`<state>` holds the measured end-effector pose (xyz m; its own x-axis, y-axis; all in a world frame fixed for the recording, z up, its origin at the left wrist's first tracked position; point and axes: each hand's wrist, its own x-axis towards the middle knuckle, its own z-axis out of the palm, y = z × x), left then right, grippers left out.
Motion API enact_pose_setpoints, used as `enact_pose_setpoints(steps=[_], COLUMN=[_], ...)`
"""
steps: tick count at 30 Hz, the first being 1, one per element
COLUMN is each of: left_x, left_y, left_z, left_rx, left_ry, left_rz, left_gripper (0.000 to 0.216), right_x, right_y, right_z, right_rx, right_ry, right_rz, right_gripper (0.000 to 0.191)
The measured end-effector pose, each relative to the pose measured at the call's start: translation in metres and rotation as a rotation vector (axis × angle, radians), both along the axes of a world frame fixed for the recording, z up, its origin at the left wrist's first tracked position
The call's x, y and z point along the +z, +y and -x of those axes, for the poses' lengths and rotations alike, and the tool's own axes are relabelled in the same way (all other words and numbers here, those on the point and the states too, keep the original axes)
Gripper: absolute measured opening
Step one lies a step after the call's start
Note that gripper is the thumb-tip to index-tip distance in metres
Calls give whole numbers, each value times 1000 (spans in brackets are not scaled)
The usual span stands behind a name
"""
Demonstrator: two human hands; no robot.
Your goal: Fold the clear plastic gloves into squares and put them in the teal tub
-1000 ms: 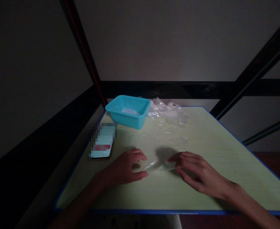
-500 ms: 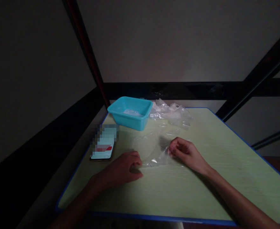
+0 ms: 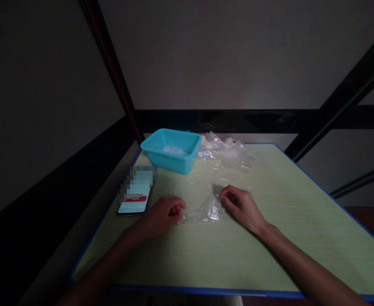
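Observation:
A clear plastic bag [image 3: 202,210] lies spread on the table [image 3: 206,259] between my hands. My left hand [image 3: 164,214] is closed in a pinch on the bag's near left corner. With thumb and fingertips together, my right hand [image 3: 239,206] pinches the bag's right part, where the film is drawn up into shiny creases. The bag's far edge is faint against the pale tabletop and hard to trace.
A turquoise plastic basin [image 3: 174,163] stands at the back left with some clear film inside. Beside it lies a heap of crumpled clear bags [image 3: 226,148]. A phone [image 3: 137,191] with a lit screen rests near the left edge. Walls [image 3: 221,55] rise behind.
My left hand has closed its thumb and fingers onto the bag's corner. My right hand has shifted slightly left, and the film beside it is more bunched. The view has shifted slightly.

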<state>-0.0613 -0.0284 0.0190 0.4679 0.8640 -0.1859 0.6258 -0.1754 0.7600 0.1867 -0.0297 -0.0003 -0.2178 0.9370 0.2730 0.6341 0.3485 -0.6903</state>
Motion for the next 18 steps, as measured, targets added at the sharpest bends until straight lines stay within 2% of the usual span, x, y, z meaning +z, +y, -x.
enact_pose_setpoints(steps=[6, 13, 16, 18], left_x=[-7, -6, -1, 1], left_y=[2, 1, -6, -14], left_z=[0, 0, 1, 0], left_rx=[-25, -39, -14, -9], left_ry=[-19, 46, 137, 186], left_rz=[-48, -76, -219, -365], left_gripper=[20, 22, 26, 28], right_x=[-4, -7, 1, 9], right_y=[1, 4, 0, -8], right_z=[-1, -8, -10, -6], right_rx=[-8, -100, -144, -109], right_ry=[-156, -334, -306, -260], right_rz=[-72, -163, -251, -290], right_gripper=[14, 10, 15, 20])
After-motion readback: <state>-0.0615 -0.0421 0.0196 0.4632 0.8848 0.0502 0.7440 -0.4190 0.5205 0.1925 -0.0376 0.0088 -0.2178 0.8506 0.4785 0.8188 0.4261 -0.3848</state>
